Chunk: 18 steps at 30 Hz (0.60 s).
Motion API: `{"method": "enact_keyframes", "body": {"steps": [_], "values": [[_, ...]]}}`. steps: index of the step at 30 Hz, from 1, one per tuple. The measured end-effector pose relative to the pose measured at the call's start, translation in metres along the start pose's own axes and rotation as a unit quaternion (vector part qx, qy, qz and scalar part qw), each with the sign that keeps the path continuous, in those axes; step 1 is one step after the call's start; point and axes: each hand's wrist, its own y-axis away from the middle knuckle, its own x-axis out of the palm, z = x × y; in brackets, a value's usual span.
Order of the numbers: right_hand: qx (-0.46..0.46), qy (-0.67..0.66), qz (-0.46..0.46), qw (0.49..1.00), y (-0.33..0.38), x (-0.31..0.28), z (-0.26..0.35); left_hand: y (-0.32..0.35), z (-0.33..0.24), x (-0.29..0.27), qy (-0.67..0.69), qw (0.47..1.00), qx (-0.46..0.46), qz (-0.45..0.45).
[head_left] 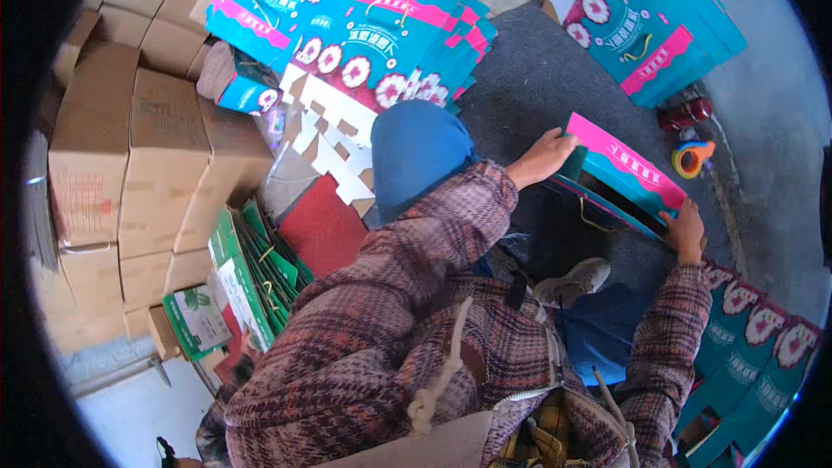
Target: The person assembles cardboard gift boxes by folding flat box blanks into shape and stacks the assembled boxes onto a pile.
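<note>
In front of me, tilted above the dark floor, is a teal and pink carton [631, 175] with a slot-like opening along its upper side. A pale cord handle hangs from its near side. My left hand [546, 159] is closed on the carton's left end, thumb at the edge of the pink panel. At the opposite end my right hand [685, 231] grips the corner, its fingers curled on the edge. The carton's underside and the fingertips beneath it are hidden.
Flat teal cartons [373, 35] are piled at the far left, others [646, 26] at the far right. Made-up cartons [745, 347] stand at lower right. A tape roll [692, 159] and a dark red can [685, 114] lie nearby. Brown boxes [165, 147] and green cartons [260, 260] line the left.
</note>
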Motion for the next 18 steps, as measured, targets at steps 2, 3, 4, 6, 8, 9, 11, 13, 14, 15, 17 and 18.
{"method": "enact_keyframes", "body": {"steps": [2, 3, 4, 6, 8, 9, 11, 13, 14, 15, 17, 18], "values": [[0.034, -0.006, 0.027, 0.999, -0.004, -0.003, 0.016, 0.008, 0.019, -0.004, -0.247, 0.967, -0.026, -0.057], [0.035, -0.001, 0.029, 0.999, -0.002, 0.0, 0.01, 0.005, 0.018, -0.006, -0.244, 0.968, -0.057, 0.009], [0.008, 0.029, 0.004, 1.0, -0.001, 0.004, 0.002, 0.006, 0.021, -0.005, -0.241, 0.969, -0.056, 0.008], [-0.021, 0.059, -0.018, 0.998, 0.002, 0.003, -0.008, 0.009, 0.026, -0.001, -0.269, 0.961, -0.001, -0.055], [0.046, 0.057, 0.071, 0.995, 0.004, -0.007, -0.016, 0.009, 0.03, 0.0, -0.293, 0.954, -0.047, -0.049], [0.047, 0.06, 0.068, 0.995, 0.004, -0.014, -0.022, 0.005, 0.034, 0.002, -0.299, 0.951, -0.067, -0.041], [0.052, -0.05, 0.071, 0.995, 0.004, -0.026, -0.032, 0.001, 0.045, -0.005, -0.304, 0.948, -0.085, -0.034], [0.058, -0.235, 0.176, 0.954, 0.014, -0.058, 0.018, 0.001, 0.059, -0.02, -0.335, 0.939, 0.008, -0.073], [0.111, -0.4, 0.261, 0.871, 0.034, -0.069, 0.016, -0.006, 0.047, -0.002, -0.271, 0.962, 0.028, -0.019], [0.014, -0.45, 0.251, 0.857, 0.044, -0.064, 0.018, -0.011, 0.047, 0.0, -0.246, 0.969, 0.003, -0.033], [-0.055, -0.333, 0.296, 0.893, 0.048, -0.066, 0.024, -0.015, 0.041, -0.001, -0.098, 0.993, 0.033, 0.048], [-0.096, -0.283, 0.327, 0.897, 0.04, -0.071, 0.033, -0.013, 0.049, -0.019, -0.048, 0.997, 0.023, 0.051]]}}
